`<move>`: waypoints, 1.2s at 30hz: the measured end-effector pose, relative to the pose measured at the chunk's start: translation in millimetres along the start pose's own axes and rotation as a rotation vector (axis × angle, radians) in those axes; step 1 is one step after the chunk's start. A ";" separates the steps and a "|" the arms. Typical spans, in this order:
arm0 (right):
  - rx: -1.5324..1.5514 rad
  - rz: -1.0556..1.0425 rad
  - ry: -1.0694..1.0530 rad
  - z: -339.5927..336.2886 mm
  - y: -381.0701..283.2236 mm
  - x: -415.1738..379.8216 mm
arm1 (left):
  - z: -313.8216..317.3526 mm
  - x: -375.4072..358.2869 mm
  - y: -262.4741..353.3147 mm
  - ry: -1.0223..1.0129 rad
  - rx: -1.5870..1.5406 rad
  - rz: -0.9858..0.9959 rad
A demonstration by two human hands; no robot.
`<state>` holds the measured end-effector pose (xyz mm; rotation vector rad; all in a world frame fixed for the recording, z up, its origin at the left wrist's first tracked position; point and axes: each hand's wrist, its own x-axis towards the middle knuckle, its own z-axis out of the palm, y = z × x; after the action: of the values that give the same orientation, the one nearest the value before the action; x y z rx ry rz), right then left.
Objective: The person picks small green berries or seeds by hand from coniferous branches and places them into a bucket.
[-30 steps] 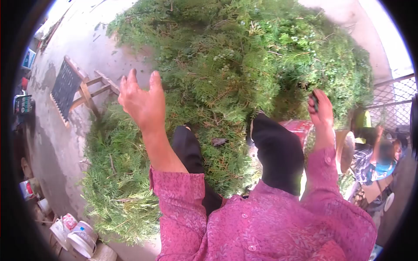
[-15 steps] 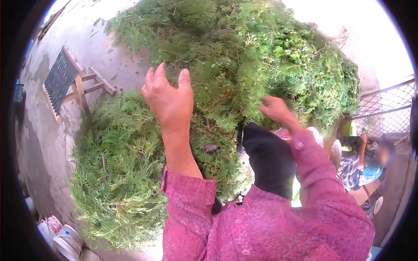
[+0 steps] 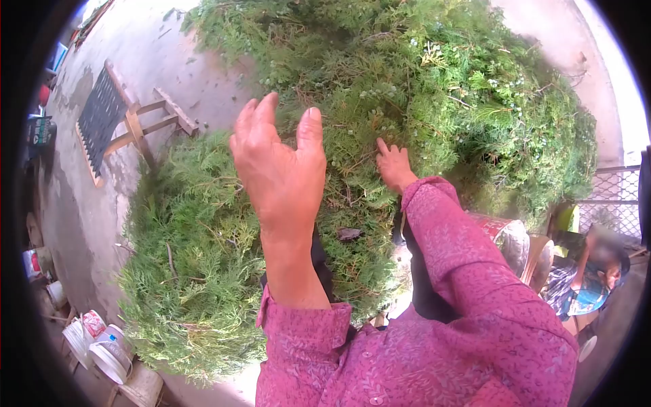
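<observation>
A large heap of green conifer branches (image 3: 196, 258) with flat, scaly leaves and small pale cones spreads across the middle of the view. Over it I hold my left hand (image 3: 281, 166) raised, thumb apart from the curved fingers and nothing in the palm. My right hand (image 3: 395, 166) reaches down to the heap, at least two fingers stretched out over the leaves. It appears to touch the branches, but contact is hard to confirm. A small dark brown piece (image 3: 349, 234) lies on the greenery between my arms.
A wooden stool (image 3: 107, 122) with a black woven seat lies tipped on the concrete floor at left. White buckets (image 3: 110, 356) stand at lower left, and a red-and-white bucket (image 3: 507, 241) is at right. Another person (image 3: 590, 271) sits at far right near a wire-mesh panel (image 3: 617, 186).
My right hand has moved left and forward from beside my knee onto the branches. My left hand stays raised and open. The view has shifted slightly.
</observation>
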<state>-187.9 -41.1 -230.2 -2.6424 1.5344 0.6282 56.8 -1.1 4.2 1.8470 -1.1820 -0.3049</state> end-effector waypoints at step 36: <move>2.398 -0.617 -0.210 -205.5 42.1 -93.9 | 38.1 -27.4 58.6 -0.902 -1.126 -0.408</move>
<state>-196.1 -29.6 -0.8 -0.7602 0.2989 -0.6692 -15.9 -7.9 21.9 0.8630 -0.8049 -1.7567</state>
